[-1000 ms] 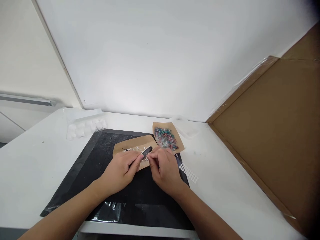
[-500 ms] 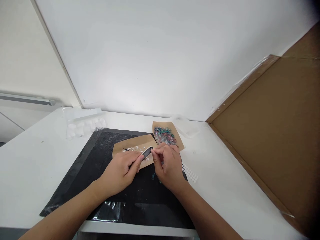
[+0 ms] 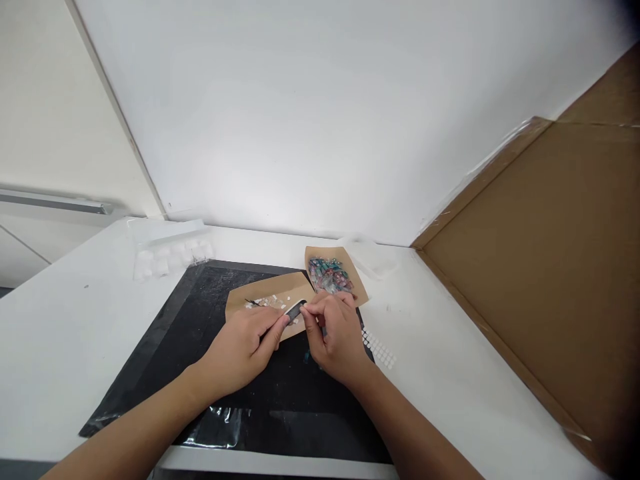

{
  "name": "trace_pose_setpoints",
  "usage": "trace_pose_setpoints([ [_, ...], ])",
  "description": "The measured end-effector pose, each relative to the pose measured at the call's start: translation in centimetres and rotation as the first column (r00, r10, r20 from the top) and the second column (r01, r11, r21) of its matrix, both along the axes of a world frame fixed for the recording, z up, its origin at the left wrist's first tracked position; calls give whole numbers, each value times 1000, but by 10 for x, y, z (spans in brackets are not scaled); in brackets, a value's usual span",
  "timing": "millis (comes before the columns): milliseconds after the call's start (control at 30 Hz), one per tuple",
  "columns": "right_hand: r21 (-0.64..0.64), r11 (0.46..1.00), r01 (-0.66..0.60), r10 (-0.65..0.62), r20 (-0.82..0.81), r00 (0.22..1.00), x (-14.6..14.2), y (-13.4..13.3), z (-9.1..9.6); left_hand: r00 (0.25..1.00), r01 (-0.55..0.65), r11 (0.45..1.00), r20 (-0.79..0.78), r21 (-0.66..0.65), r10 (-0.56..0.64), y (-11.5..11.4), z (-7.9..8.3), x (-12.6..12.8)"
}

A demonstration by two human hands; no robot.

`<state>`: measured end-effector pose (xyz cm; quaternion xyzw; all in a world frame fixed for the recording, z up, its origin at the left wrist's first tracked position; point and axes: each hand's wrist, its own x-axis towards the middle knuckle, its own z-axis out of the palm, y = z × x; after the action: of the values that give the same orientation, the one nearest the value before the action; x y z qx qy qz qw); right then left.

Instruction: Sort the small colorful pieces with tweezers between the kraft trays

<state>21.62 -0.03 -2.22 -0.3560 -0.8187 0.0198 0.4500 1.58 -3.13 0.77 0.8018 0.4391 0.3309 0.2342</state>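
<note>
Between thumb and fingers, my left hand (image 3: 247,337) grips the near end of a small dark oblong piece with a pale rim (image 3: 296,310). My right hand (image 3: 334,337) is closed in a pinch at the far end of that piece. Whether a tiny bit sits between its fingertips cannot be made out. Just beneath lies a brown paper tray (image 3: 240,293) holding small white scraps and a thin black strip. Behind my right hand, another brown paper tray (image 3: 357,273) holds teal and reddish wrapped pieces.
A black mat (image 3: 165,360) covers the middle of the white table (image 3: 60,347). A sheet of white round dots (image 3: 380,348) lies right of my hand. Clear packaging with white pads (image 3: 170,253) stands at back left, a translucent tray (image 3: 375,259) at back right. Cardboard (image 3: 540,280) rises at right.
The view has shifted slightly, so the table sits a little lower. Both hands keep nearly the same hold on the dark piece.
</note>
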Motion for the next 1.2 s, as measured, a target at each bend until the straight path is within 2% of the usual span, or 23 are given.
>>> trace_pose_setpoints([
  [133,13,998,-55,55,63,997,-2,-4,0,1000,-10,1000,-12,18,11,1,-1,0],
  [333,37,995,90,-90,2,996,0,-1,-1,1000,-13,1000,-3,15,13,0,1,0],
  [500,6,1000,-30,30,45,999,-3,-4,-2,1000,-4,1000,-22,21,4,2,-2,-1],
  [567,15,999,-41,40,61,997,-4,-5,0,1000,-7,1000,-22,19,7,2,-2,-1],
  [733,31,993,111,-111,-12,994,-1,-2,2,1000,-14,999,-21,36,14,1,-2,0],
  [933,24,999,-32,31,76,997,-1,-4,-1,1000,-5,1000,-26,18,6,3,-4,0],
  [1100,25,997,76,-77,18,997,2,-2,-2,1000,0,1000,-2,-12,0,3,-2,0],
  [1200,14,1000,16,-17,31,999,2,-2,-3,1000,6,1000,1,-20,-5,2,-2,0],
])
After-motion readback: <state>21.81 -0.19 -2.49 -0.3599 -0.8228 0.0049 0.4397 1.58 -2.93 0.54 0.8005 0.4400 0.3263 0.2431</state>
